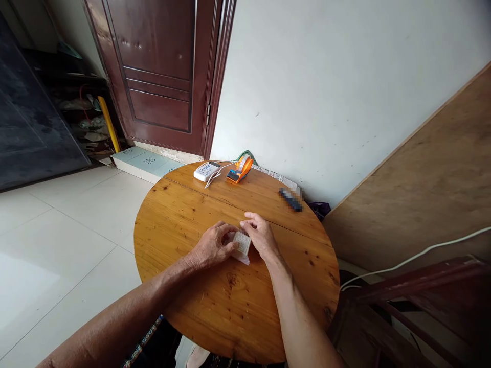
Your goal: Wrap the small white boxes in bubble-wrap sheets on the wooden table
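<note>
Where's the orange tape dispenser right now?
In the head view, the orange tape dispenser sits near the far edge of the wooden table, right of the white device.

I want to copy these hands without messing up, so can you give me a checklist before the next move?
1. Left-hand grip on the small, pale, square piece with a patterned face: ok, the thumb is against it.
2. Right-hand grip touching the square piece: cannot tell; its fingertips are close to the far edge.
3. Thin, whitish, see-through film clear of the square piece: not ok, it shows along the near edge.
4. Orange plastic tape dispenser away from both hands: ok, it's toward the far side of the round brown wooden table.
5. Pattern readable: cannot tell, too small.
</note>
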A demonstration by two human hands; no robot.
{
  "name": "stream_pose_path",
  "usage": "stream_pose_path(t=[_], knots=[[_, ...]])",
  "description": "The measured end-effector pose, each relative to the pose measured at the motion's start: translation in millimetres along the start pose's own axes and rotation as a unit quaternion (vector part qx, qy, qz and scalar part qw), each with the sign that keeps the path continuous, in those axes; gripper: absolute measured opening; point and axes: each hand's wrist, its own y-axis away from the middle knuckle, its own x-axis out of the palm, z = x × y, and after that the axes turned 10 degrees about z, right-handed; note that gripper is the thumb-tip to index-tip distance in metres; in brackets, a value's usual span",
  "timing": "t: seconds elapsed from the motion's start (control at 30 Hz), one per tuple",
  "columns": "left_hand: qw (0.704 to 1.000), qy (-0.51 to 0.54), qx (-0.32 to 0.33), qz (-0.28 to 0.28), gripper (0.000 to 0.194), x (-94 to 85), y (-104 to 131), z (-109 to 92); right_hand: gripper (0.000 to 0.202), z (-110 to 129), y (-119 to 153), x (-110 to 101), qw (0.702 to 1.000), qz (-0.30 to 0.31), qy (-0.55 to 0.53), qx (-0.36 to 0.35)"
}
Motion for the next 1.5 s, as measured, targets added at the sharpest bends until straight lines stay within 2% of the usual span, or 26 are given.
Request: stream_pose_path(t=[0.1, 0.27, 0.43, 0.6, 0.73, 0.9, 1.07, 1.23, 1.37, 1.5], knots=[[1.0, 0.0, -0.001, 0.004, 0.038, -0.7, 0.3, -1.2, 0.043, 7.1, 1.6, 2.4, 0.998, 0.017, -0.059, -0.002], [1.0, -0.004, -0.002, 0.006, 0.038, -1.2, 0.7, -2.5, 0.049, 14.5, 6.7, 2.3, 0.993, 0.001, -0.117, -0.008], [1.0, -0.004, -0.002, 0.005, 0.036, -0.5, 0.2, 0.4, 0.046, 15.4, 11.2, 0.6, 0.992, 0.008, -0.125, -0.018], [1.0, -0.002, 0.002, 0.004, 0.037, -0.5, 0.2, 3.2, 0.032, 12.6, 12.9, -6.3, 0.996, -0.015, -0.077, -0.03], [1.0, 0.01, -0.005, 0.002, 0.035, 0.2, -1.3, 4.2, 0.028, 13.9, 14.3, -9.4, 0.997, -0.025, -0.048, -0.054], [0.999, 0.026, -0.03, -0.004, 0.033, 2.5, -5.0, 6.5, 0.024, 22.2, 18.9, -11.4, 0.996, 0.008, -0.021, -0.089], [0.999, 0.024, -0.022, -0.002, 0.033, 3.5, -6.6, 10.6, 0.017, 33.5, 26.8, -11.6, 0.988, 0.05, 0.052, -0.133], [0.999, 0.033, -0.024, -0.007, 0.035, 3.8, -7.4, 14.5, 0.016, 38.5, 32.3, -8.0, 0.97, 0.052, 0.159, -0.177], [0.999, 0.031, -0.01, -0.006, 0.031, 3.5, -7.8, 15.7, 0.017, 39.8, 32.9, -6.6, 0.935, 0.025, 0.276, -0.222], [0.999, 0.026, -0.023, -0.006, 0.032, 2.7, -7.8, 14.0, 0.02, 45.8, 38.6, -12.7, 0.912, 0.063, 0.331, -0.233]])
